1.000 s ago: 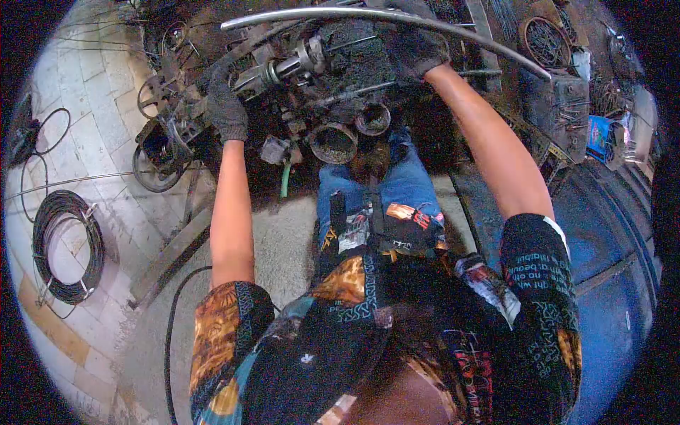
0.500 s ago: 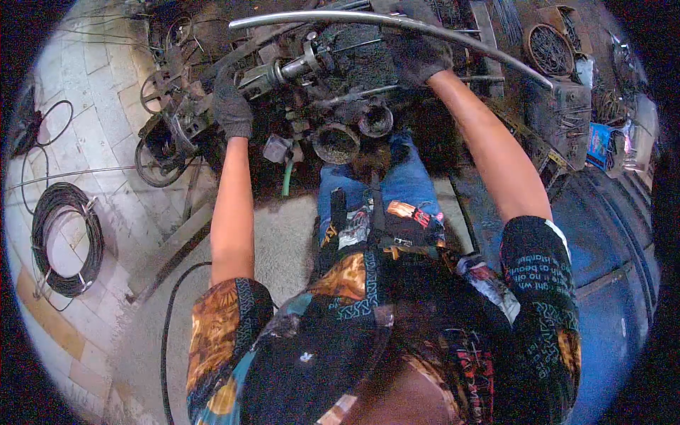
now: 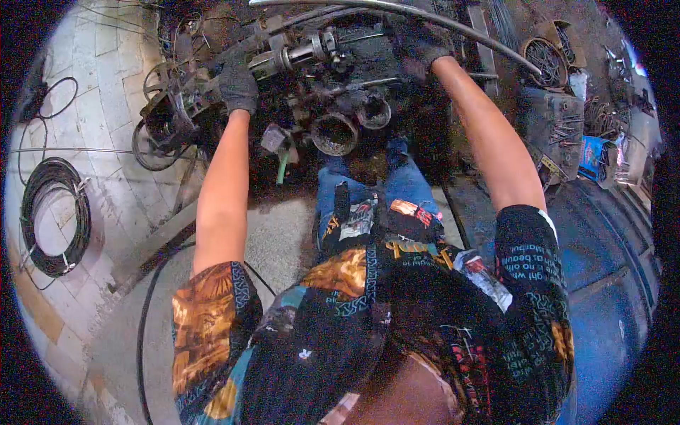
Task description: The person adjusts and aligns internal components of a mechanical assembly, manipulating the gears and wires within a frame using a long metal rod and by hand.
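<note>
My left hand (image 3: pixel 238 83), in a dark glove, is closed at the left part of a greasy metal machine (image 3: pixel 283 58). What it grips is hidden. My right hand (image 3: pixel 418 51), also in a dark glove, reaches over the machine's right side, beneath a long curved metal bar (image 3: pixel 453 27). Its fingers blend into the dark background, so their pose does not show. Between my hands lies a shiny cylindrical part (image 3: pixel 304 53). Nearer my legs are two round metal cups (image 3: pixel 334 134) and a small box-like fitting (image 3: pixel 275 138) with a green hose (image 3: pixel 282 168).
A coil of black cable (image 3: pixel 28 212) lies on the tiled floor at left. Handwheels (image 3: pixel 152 156) stick out from the machine's left end. At right are a metal box with rods (image 3: pixel 559 131), a basket of small metal pieces (image 3: pixel 544 57) and a blue packet (image 3: pixel 591 157).
The view has shifted slightly, so the machine and curved bar sit higher in the picture. Both hands stay at nearly the same places on the machine.
</note>
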A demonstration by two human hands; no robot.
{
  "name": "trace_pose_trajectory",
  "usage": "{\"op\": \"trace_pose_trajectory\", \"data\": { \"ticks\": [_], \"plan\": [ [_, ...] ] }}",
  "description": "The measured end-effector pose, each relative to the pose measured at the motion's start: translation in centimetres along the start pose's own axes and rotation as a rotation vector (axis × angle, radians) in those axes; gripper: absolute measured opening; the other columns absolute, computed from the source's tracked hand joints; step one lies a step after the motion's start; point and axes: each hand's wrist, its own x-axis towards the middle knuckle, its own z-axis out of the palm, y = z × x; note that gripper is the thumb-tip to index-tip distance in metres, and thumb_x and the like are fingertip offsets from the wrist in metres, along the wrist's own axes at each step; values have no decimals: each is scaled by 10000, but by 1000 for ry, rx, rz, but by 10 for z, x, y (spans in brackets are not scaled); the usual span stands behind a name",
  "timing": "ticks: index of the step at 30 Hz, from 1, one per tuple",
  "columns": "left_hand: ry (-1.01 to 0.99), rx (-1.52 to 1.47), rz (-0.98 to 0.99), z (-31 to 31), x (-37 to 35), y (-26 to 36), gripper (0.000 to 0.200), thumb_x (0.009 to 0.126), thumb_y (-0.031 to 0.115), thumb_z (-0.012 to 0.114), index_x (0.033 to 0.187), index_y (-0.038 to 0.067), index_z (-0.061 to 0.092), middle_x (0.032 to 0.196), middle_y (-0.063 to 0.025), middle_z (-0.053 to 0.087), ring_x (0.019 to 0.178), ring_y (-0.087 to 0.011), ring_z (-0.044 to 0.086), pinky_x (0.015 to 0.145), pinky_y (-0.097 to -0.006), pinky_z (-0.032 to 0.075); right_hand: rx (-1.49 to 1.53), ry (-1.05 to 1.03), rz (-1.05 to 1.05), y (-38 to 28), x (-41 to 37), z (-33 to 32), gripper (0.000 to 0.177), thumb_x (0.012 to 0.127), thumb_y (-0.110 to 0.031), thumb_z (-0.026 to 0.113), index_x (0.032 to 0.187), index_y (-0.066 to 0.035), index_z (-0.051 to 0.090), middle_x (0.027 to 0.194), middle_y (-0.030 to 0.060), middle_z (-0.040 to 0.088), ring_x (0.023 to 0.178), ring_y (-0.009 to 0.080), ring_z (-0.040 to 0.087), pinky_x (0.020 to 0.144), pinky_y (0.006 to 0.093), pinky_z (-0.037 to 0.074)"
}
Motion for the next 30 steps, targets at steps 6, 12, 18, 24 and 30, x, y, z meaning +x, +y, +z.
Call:
{"op": "trace_pose_trajectory", "data": {
  "ticks": [6,12,18,24,30],
  "plan": [
    [-59,-140,-178,-33,9,6,295,904,146,439,1145,60,585,1210,-192,575,1090,-343,555,943,-418,429,357,-93,208,-52,-15,-53,528,876,-540,512,1019,-52,653,912,169,661,867,315,623,812,404,471],
    [-106,-15,-74,-12,9,-19,280,919,172,427,1121,52,581,1186,-205,578,1074,-348,560,922,-423,441,-41,-295,201,-119,-42,-130,604,802,-612,558,944,-41,693,815,178,672,801,318,655,752,421,486],
    [-190,67,-143,-5,10,-22,306,901,165,442,1146,44,577,1140,-190,594,1053,-365,567,905,-422,454,100,349,-57,-141,19,-176,431,778,-419,621,962,-30,654,918,205,640,868,353,610,772,424,485],
    [-73,75,5,-3,8,-26,333,884,174,470,1182,68,573,1126,-181,602,1037,-371,573,897,-419,462,-189,-440,132,-116,67,-135,584,772,-571,602,978,-33,695,980,242,656,935,382,632,828,453,499],
    [-154,-47,-128,-32,8,1,374,841,154,517,1205,90,572,1142,-175,599,1066,-355,564,929,-412,446,-251,-457,159,-120,61,-132,495,812,-504,562,981,-59,699,996,210,665,948,364,638,822,456,503]
  ]
}}
